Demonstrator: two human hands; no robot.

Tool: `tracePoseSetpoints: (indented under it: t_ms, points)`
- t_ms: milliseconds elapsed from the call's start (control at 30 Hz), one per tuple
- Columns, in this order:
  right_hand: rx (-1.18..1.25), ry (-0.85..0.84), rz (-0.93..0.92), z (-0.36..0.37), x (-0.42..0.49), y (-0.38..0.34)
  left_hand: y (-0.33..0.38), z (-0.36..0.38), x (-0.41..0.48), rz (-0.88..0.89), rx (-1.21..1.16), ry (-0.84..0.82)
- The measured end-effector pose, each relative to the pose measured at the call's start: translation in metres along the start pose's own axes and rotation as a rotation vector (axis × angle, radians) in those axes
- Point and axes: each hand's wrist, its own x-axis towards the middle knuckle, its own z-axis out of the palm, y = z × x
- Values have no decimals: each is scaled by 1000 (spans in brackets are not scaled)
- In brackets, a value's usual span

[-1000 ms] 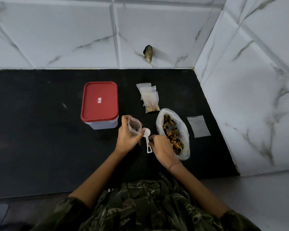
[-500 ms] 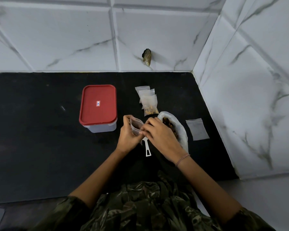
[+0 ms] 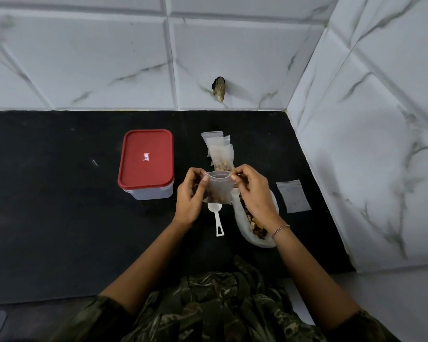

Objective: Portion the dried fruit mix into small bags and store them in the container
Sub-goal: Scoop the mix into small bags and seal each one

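The left hand [image 3: 190, 196] and the right hand [image 3: 255, 191] pinch the top corners of a small bag [image 3: 219, 187] above the middle of the black worktop [image 3: 47, 193]; dried fruit sits in its bottom. The container [image 3: 146, 159], red lid on, stands nearer the left edge. Filled bags [image 3: 219, 151] lie behind, the open fruit sack [image 3: 261, 243] under the right wrist. White marbled tiles [image 3: 97, 58] meet at the back right corner.

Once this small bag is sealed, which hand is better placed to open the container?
Left, probably. The left hand is nearest the container, whose red lid is on. The right hand is beyond the small bag, over the big fruit bag.
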Motion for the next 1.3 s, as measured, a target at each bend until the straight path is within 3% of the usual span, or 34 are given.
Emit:
tracePoseSetpoints:
  t_ms: [300,400,533,767,1133,1300]
  points:
    - [206,-3,118,3,5,3,12,7,8,11,79,59]
    - [158,-57,53,11,7,-2,16,10,8,42,75,57]
    - [57,17,-19,17,15,-6,22,9,10,62,65,69]
    - [124,82,-51,18,24,-6,22,6,15,11,-59,73]
    - [441,4,234,14,29,-1,22,5,24,-45,-114,106]
    - [397,-2,254,14,31,-1,24,10,25,-62,-144,67]
